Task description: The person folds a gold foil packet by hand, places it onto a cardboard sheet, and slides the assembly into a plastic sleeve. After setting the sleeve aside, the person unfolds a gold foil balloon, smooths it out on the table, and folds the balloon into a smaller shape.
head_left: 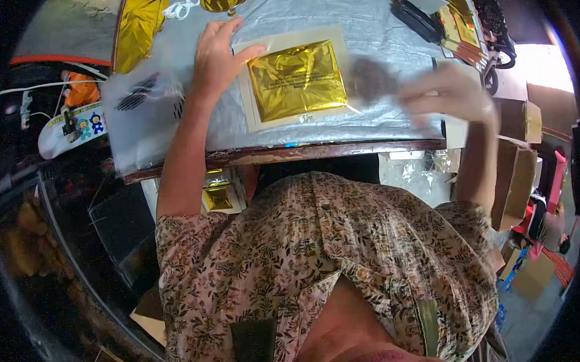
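Note:
A shiny gold foil packet [297, 78] lies flat on a larger pale sheet or card [254, 118], in the middle of the covered tabletop. My left hand [217, 59] rests at the sheet's upper left corner, fingers extended and thumb spread toward the foil. My right hand [445, 94] is in the air right of the packet and smeared by motion; whether it holds anything cannot be seen. Between it and the packet is a dark blurred patch [371, 77], which I cannot identify.
Gold foil [139, 27] hangs over the table's far left corner, near a white cord [183, 6]. A dark elongated object [417, 22] and several boxes [460, 38] stand at the far right. Clear plastic [144, 116] covers the left side. Open cartons [513, 183] are right of the table.

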Demonstrator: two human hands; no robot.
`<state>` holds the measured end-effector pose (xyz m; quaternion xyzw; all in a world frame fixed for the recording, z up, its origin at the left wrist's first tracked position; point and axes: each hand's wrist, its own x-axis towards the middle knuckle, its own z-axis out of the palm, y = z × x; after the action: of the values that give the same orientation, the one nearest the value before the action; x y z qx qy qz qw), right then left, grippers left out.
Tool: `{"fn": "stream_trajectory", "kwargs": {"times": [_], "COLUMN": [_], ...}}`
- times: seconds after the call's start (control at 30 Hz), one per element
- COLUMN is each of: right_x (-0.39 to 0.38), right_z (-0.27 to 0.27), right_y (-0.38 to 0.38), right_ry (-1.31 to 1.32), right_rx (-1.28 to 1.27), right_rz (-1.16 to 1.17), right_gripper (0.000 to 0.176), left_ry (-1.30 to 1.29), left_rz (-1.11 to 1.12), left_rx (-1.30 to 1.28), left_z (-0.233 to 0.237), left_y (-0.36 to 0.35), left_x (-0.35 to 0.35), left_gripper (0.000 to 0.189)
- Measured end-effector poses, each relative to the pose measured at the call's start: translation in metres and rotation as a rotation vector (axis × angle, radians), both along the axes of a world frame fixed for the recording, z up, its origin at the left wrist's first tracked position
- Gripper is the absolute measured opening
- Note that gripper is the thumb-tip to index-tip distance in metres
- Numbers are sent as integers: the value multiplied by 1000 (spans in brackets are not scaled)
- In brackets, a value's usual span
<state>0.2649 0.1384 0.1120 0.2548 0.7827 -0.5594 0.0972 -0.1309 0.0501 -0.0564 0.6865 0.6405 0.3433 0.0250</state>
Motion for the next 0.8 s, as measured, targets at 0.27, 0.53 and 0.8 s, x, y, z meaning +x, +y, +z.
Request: {"fn": "stream_trajectory", "kwargs": {"times": [0.27,0.53,0.8], "right_x": [-78,-111,-80], "right_z": [-143,-125,-146], "right_y": [74,74,73], "right_ry": [147,546,236], "right_rx": [1068,859,894], "right_rz": [-302,-200,-147], "right_gripper": [49,32,51], "left_ry": [-81,-202,-216], "left_rz": [-30,-85,-195], "left_rx": [-217,-441,-284], "left_z": [15,24,18], "left_y": [2,6,0], "left_x": [-7,-13,-18], "left_gripper": [62,34,16]}}
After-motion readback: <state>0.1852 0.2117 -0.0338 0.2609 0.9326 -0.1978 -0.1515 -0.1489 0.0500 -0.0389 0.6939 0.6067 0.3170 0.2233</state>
